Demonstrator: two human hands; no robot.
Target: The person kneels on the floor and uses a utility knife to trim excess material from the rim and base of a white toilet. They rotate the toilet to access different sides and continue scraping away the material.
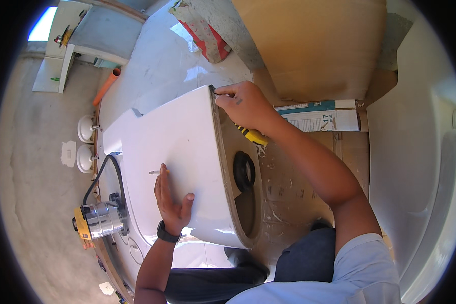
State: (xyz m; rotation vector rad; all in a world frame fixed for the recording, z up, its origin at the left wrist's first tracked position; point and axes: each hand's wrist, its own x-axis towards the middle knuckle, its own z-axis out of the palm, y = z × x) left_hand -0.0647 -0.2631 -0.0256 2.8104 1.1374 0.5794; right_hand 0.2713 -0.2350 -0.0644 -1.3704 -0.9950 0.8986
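Note:
A white ceramic toilet (177,137) lies on its side in front of me, its hollow base facing right. My left hand (172,202) rests on its smooth side, fingers stretched out, with a cigarette (157,172) held between them. At the far corner of the base rim, my right hand (243,104) is closed around a yellow and black utility knife (253,136). The knife's handle sticks out below my palm; its tip end is at the rim, mostly hidden by my fingers. A black rubber ring (243,171) shows inside the base opening.
Flattened cardboard (294,172) with white scraps lies at right, beside a long printed box (314,116). Another large white ceramic piece (415,126) stands far right. A steel and yellow vacuum cleaner (104,219) is at left. Behind are a red bag (205,38) and an orange pipe (106,87).

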